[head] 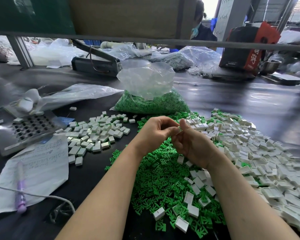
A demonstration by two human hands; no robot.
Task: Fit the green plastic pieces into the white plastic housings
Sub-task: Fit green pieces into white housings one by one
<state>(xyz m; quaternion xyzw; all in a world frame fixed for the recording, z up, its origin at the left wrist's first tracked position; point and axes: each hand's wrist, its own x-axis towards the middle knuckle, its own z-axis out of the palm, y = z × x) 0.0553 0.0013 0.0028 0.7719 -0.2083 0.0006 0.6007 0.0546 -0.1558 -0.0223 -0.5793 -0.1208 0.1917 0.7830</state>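
Note:
My left hand (pixel 156 130) and my right hand (pixel 190 144) meet above the black table. Together their fingertips pinch one small white housing with green showing in it (pixel 180 129). Below the hands spreads a heap of loose green plastic pieces (pixel 156 179). A large pile of empty white housings (pixel 260 149) lies to the right and runs down to the bottom right corner. A smaller pile of white housings (pixel 95 134) lies to the left of my left hand. A clear bag full of green pieces (pixel 152 101) stands behind the hands.
A metal plate with a grid of holes (pixel 29 129) sits at the left. In front of it lie a handwritten paper (pixel 40 168), a purple pen (pixel 20 193) and a white cord (pixel 47 196). Plastic bags, a sealing machine (pixel 95 64) and a red-black box (pixel 248 47) stand at the back.

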